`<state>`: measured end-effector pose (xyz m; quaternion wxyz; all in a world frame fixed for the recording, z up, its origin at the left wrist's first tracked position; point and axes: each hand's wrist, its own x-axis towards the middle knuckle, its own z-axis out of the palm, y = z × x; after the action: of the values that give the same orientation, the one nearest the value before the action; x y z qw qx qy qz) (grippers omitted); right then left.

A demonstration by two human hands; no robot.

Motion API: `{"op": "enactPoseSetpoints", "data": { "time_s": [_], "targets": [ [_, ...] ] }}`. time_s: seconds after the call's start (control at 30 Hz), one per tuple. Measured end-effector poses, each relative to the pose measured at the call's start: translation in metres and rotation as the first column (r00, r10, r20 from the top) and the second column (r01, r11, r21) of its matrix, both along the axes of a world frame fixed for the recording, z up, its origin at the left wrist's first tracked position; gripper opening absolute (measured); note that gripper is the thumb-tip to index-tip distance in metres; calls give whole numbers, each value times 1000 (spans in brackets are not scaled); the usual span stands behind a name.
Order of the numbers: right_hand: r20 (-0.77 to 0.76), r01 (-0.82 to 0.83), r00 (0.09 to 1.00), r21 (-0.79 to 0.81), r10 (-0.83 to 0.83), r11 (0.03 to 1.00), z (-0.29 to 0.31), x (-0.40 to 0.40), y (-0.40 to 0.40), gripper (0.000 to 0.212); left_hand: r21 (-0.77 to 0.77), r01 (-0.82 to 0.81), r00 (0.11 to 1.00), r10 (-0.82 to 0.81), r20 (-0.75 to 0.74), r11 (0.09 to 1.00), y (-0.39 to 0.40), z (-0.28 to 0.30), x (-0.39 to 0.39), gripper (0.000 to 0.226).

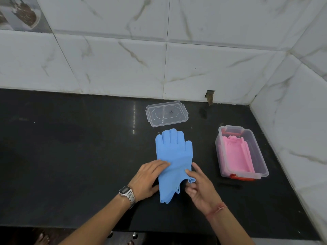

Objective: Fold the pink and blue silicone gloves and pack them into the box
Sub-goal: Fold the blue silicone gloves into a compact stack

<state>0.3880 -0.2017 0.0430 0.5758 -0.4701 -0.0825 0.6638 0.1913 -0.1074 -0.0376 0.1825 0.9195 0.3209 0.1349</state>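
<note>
The blue gloves (172, 160) lie stacked on the dark surface (70, 156), fingers pointing away. The left hand (149, 177) presses flat on them; the right hand (198, 184) pinches the near cuff. The box (258, 156), holding the pink gloves (235, 156), sits to the right.

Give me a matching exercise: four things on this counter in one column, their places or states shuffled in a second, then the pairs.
1. blue gloves
2. pink gloves
3. lid
4. box

A. flat on the counter near the wall
B. folded, lying in the box
C. under both hands
D. open, right of the blue gloves

Pairs: 1-C, 2-B, 3-A, 4-D
</note>
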Motion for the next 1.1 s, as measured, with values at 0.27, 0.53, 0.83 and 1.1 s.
{"op": "enactPoseSetpoints", "data": {
  "time_s": [0.27, 0.53, 0.83, 1.1],
  "targets": [
    [325, -39, 945, 19, 30, 999, -4, 8, -4, 33, -159, -42, 990, 62, 125, 986, 2, 7, 16, 23],
    [975, -406, 185, -35, 119, 913, -37, 37, -18, 55, -290, -87, 988, 120, 99, 953, 2, 12, 14, 17],
    [992, -496, -109, 0, -62, 869, -65, 47, 4, 40, -442, -139, 967, 218, 132, 886, 5, 16, 17, 13],
    [981, -535, 188, 68, 40, 842, -65, 38, 15, 27, -517, -155, 957, 258, 134, 842, 13, 18, 17, 22]
  ]
}}
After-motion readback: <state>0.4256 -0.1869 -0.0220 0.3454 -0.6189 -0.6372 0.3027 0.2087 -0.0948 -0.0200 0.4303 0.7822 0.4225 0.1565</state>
